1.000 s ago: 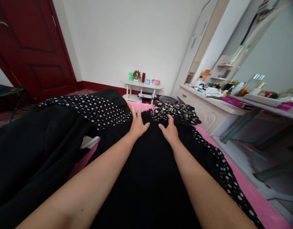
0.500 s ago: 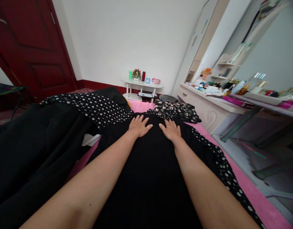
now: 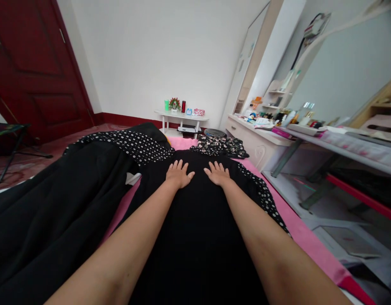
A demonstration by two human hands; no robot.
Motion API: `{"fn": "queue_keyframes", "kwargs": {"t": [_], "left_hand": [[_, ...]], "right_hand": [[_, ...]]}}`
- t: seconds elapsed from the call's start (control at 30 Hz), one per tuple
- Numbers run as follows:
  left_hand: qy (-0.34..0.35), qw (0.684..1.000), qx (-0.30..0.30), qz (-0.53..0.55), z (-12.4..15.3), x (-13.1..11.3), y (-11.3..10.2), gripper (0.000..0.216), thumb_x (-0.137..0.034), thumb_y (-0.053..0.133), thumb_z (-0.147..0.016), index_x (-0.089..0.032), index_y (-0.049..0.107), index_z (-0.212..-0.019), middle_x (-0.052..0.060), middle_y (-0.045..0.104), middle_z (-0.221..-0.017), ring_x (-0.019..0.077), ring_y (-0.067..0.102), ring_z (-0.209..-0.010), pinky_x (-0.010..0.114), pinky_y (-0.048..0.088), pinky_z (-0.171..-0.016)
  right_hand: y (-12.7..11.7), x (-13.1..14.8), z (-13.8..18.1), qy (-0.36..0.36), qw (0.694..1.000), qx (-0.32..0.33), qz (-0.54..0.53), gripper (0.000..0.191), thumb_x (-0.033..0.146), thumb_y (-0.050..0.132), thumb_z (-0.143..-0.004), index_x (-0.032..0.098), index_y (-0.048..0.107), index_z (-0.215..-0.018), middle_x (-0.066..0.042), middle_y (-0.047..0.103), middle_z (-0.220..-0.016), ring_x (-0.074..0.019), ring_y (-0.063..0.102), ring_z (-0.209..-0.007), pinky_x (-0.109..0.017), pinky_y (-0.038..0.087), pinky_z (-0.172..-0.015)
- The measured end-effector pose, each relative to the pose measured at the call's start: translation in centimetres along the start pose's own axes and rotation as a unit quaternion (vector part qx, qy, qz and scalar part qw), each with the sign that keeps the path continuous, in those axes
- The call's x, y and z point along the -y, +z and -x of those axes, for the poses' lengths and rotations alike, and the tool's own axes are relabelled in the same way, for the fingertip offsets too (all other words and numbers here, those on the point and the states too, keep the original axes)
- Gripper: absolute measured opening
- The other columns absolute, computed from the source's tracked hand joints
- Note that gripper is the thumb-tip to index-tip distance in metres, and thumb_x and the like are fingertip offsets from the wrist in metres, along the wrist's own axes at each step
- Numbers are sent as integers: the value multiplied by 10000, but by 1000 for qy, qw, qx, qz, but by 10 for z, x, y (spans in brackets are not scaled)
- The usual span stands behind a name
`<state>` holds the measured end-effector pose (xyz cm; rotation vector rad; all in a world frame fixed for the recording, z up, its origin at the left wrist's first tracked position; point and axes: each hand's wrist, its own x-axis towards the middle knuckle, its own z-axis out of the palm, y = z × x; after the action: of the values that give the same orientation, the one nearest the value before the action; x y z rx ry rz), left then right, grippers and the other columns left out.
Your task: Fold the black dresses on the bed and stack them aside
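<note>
A black garment [image 3: 198, 220] with dotted sleeves is spread over a pink cover [image 3: 297, 224]. My left hand [image 3: 179, 173] rests flat on the upper part of the black cloth, fingers spread. Beside it, a short gap to the right, my right hand [image 3: 217, 173] also lies palm down with its fingers apart. One white-dotted sleeve [image 3: 262, 190] runs down the right side; more dotted cloth [image 3: 141, 146] reaches out to the left. Just beyond my hands is a folded black floral cloth [image 3: 221, 146]. Neither hand grips anything.
More black clothing [image 3: 62, 195] is heaped on the left. A small white table [image 3: 182, 115] with a cup, flowers and a bottle stands by the far wall. At right are a cluttered dresser [image 3: 259, 129] and a grey-legged table [image 3: 351, 146]. A red door [image 3: 36, 72] is at left.
Both hands have slid a little toward me over the black garment and stay flat. The view has shifted, showing more of the table on the right.
</note>
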<state>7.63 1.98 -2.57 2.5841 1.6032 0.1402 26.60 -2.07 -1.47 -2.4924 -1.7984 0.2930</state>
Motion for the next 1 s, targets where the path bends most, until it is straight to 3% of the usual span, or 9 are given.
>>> {"fn": "queue_keyframes", "kwargs": {"t": [0.13, 0.23, 0.33, 0.4, 0.47, 0.57, 0.73, 0.93, 1.0], "left_hand": [[-8, 1000, -26, -15, 32, -2, 2, 713, -610, 145, -887, -195, 268, -1453, 77, 171, -1533, 274, 127, -1407, 438, 135, -1130], [-4, 999, -38, -15, 50, -2, 2, 699, -597, 148, -892, -198, 279, -1450, 75, 193, -1529, 275, 143, -1404, 441, 144, -1127], [-2, 999, -45, -10, 59, -1, 3, 696, -598, 150, -891, -202, 284, -1448, 76, 201, -1527, 280, 153, -1401, 449, 146, -1124], [-4, 999, -47, -8, 60, -1, 3, 695, -598, 156, -891, -202, 293, -1445, 78, 210, -1524, 284, 157, -1400, 452, 146, -1123], [-7, 999, -52, -7, 60, -1, 3, 694, -597, 164, -890, -201, 301, -1443, 79, 219, -1522, 287, 159, -1399, 455, 148, -1121], [-9, 998, -55, -7, 60, -2, 3, 688, -595, 168, -890, -207, 304, -1441, 74, 228, -1520, 287, 164, -1397, 457, 148, -1120], [-7, 998, -60, -5, 62, -3, 2, 687, -593, 164, -889, -209, 308, -1440, 76, 235, -1517, 288, 177, -1394, 453, 157, -1117], [-6, 998, -57, -3, 62, -2, 2, 685, -591, 164, -890, -208, 313, -1438, 73, 236, -1517, 290, 175, -1394, 456, 158, -1116], [-7, 998, -60, -3, 62, -2, 2, 684, -590, 168, -890, -207, 313, -1438, 73, 237, -1517, 289, 179, -1393, 455, 158, -1116]], "right_hand": [[-2, -5, 48, -19, 999, 26, 9, 697, 637, 141, -889, 270, 125, -1482, -26, 8, -1562, -254, -6, -1421, -498, 56, -1116], [-10, -20, 96, -97, 994, 54, 17, 748, 655, 236, -873, 230, 149, -1482, -62, 50, -1558, -261, 31, -1421, -478, 97, -1120], [-26, -52, 149, -191, 981, 32, 3, 643, 565, 425, -855, 225, 390, -1399, -75, 264, -1513, -235, 279, -1366, -362, 227, -1100], [-36, -80, 181, -166, 985, -51, -1, 445, 449, 466, -860, 218, 579, -1224, -82, 446, -1400, -222, 460, -1241, -322, 324, -1038], [-43, -107, 209, -91, 987, -133, 7, 383, 411, 472, -854, 190, 617, -1132, -107, 556, -1259, -236, 553, -1112, -334, 403, -945], [-43, -138, 240, 1, 993, -120, -5, 448, 509, 474, -833, 167, 605, -1091, -103, 657, -992, -237, 632, -863, -333, 461, -756], [-32, -147, 267, 36, 995, -69, -57, 493, 579, 527, -774, 194, 565, -1081, -77, 674, -901, -242, 633, -821, -319, 438, -691], [-36, -152, 267, 5, 962, -21, -273, 349, 325, 665, -628, 182, 587, -936, -38, 690, -853, -216, 643, -813, -313, 480, -744], [-45, -165, 263, 14, 950, -61, -306, 276, 309, 648, -629, 179, 601, -868, -44, 694, -820, -212, 648, -765, -311, 491, -722]]}}
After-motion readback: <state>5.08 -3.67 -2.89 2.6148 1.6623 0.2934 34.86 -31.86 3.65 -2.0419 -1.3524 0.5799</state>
